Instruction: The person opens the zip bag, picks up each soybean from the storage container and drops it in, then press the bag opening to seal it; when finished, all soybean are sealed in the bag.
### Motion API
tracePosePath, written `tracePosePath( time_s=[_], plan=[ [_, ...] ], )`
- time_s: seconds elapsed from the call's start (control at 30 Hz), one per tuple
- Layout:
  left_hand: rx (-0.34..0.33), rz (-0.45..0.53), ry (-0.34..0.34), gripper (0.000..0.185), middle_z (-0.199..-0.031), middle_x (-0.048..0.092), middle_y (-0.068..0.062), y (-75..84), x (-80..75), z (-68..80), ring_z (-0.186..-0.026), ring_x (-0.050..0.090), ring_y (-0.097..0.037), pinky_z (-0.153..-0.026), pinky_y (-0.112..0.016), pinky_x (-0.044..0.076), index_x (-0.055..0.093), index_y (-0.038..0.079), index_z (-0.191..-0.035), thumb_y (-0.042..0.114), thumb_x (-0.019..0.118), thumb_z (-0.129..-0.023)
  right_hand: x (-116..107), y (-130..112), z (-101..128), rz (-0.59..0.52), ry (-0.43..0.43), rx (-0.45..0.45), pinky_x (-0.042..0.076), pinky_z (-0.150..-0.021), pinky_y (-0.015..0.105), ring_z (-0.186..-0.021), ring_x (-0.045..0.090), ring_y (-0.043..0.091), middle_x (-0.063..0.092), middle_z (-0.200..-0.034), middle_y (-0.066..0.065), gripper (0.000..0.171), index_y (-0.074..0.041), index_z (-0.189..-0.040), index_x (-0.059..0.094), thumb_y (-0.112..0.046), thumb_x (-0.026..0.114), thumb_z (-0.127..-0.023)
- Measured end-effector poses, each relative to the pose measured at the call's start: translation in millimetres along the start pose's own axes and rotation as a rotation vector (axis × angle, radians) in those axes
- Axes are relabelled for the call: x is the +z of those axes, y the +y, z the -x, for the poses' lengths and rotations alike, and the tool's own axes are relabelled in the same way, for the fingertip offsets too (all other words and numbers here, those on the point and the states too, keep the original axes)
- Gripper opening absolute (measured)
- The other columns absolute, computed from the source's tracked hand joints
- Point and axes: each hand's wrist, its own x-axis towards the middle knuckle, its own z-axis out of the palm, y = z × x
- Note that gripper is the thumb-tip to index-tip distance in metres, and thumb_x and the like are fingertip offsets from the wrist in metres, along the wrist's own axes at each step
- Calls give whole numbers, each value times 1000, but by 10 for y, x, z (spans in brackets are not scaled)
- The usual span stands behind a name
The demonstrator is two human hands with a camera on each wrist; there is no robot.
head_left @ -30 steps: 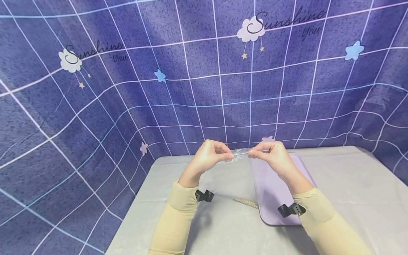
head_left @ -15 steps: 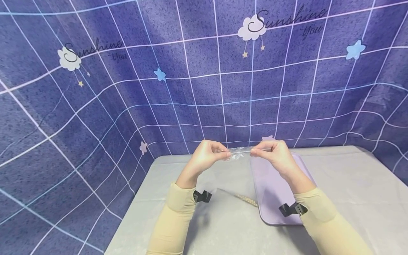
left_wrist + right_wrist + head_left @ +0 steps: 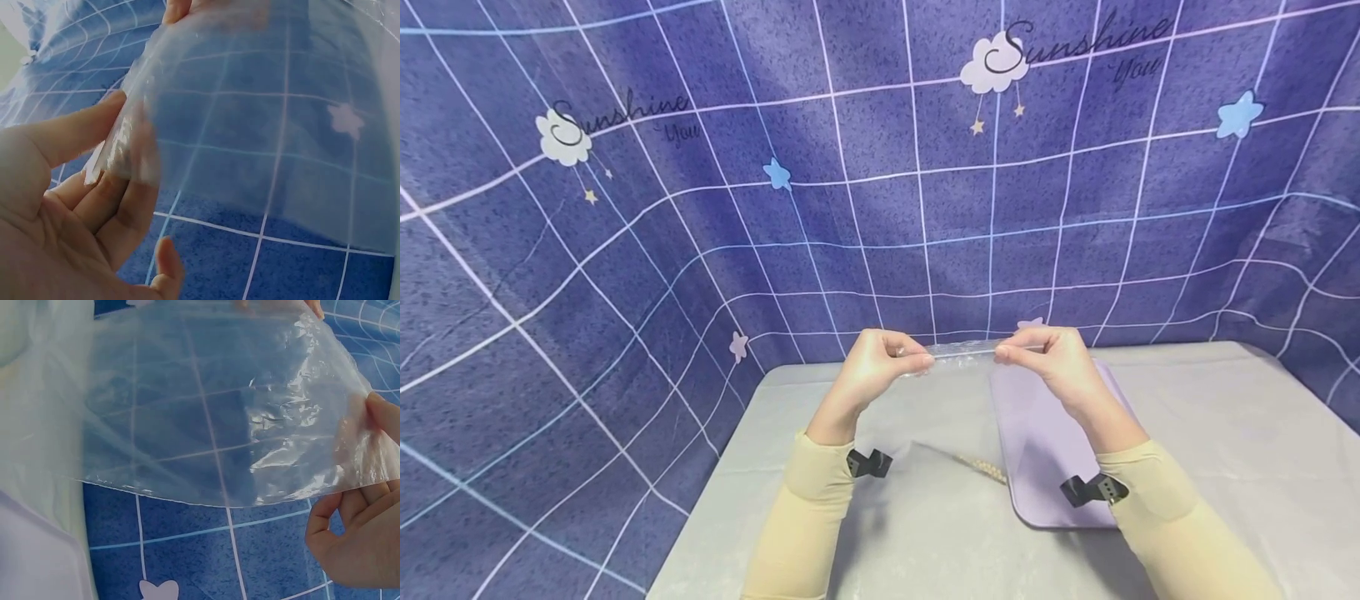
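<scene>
Both hands are up over the far part of the grey table [image 3: 925,533], holding a clear plastic bag [image 3: 964,351] stretched between them, in front of the blue grid backdrop [image 3: 700,208].

Left hand [image 3: 880,367] pinches the bag's left edge between thumb and fingertips [image 3: 119,156]; the left wrist view shows the film bunched there, other fingers loosely curled below. Right hand [image 3: 1048,362] pinches the right edge the same way, thumb on top of the crinkled corner [image 3: 362,444] in the right wrist view. Both grasp the bag, neither is released.

The bag hangs in the air, well above the table, top edge pulled into a nearly straight line between the hands. It looks empty. The rest of the film drapes toward the near side and is hard to see from the head view.

On the table: a lilac mat [image 3: 1045,450] under the right forearm, and a short string of pale beads [image 3: 979,469] just left of the mat's near end, between the two arms. Cream sleeves, black wrist clips.

The step looks like working the bag's mouth open or flat. To do it well: keep the pinches light and close to the rim, slide thumbs against fingers to separate the two layers, pull evenly so the thin film doesn't tear or slip. Keep it above the beads, near enough to reach.
</scene>
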Motion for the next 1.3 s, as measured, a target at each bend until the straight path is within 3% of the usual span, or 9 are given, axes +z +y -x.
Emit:
tracePosePath(
  time_s=[0.27,0.37,0.6,0.73,0.83,0.93,1.07,1.17,1.3],
  plan=[
    [8,21,40,9,-76,75,-3,-20,-9,16,-76,72,-22,-83,-37,56,80,6,-86,15,82,-85,29,-48,2,-20,14,-5,54,-84,23,-79,72,9,76,-79,-8,12,14,-94,72,2,71,-91],
    [12,65,58,11,-81,76,-4,-58,-47,42,-79,72,-22,-85,-39,56,80,4,-88,14,82,-85,15,-50,1,-13,32,4,47,-99,26,-96,68,6,75,-79,-9,13,12,-94,74,0,73,-90],
    [48,149,122,10,-83,76,-11,-67,-94,104,-73,74,-23,-81,-40,59,76,-5,-87,4,79,-85,-8,-48,5,20,32,15,40,-107,32,-113,60,10,75,-79,-10,12,6,-90,77,-6,76,-89],
    [97,203,115,10,-83,76,-10,-86,-105,117,-75,74,-22,-83,-39,59,74,-7,-90,2,76,-88,-30,-39,12,2,-42,41,28,-118,41,-123,54,10,78,-92,-5,24,8,-106,74,-10,75,-91],
    [135,265,89,11,-85,76,-11,-124,-116,129,-80,74,-25,-89,-38,57,70,-9,-95,1,71,-92,-62,29,59,0,-150,91,40,-110,32,-118,61,8,77,-107,4,35,10,-121,68,-10,73,-93],
    [132,318,59,9,-90,76,-14,-147,-125,165,-86,75,-29,-88,-35,56,64,-4,-99,5,66,-97,-62,138,113,3,-216,127,51,-95,24,-103,71,13,75,-110,12,33,10,-121,67,-10,71,-95],
    [82,357,7,7,-98,76,-18,-113,-133,286,-91,75,-32,-81,-37,59,55,8,-100,14,57,-104,-33,182,208,-5,-238,108,58,-84,32,-94,74,19,75,-104,17,24,10,-111,66,-12,64,-100],
    [75,373,-23,6,-100,75,-22,-23,-154,435,-90,75,-35,-77,-45,61,51,11,-101,14,53,-106,-41,78,303,6,-265,69,61,-74,38,-87,75,24,76,-97,17,21,8,-107,63,-12,60,-103],
    [66,389,-23,4,-98,74,-23,58,-194,562,-85,76,-34,-72,-43,62,49,11,-102,12,51,-106,-61,-92,355,23,-290,55,61,-65,41,-77,74,26,75,-87,15,20,8,-106,61,-11,59,-103]
  ],
)
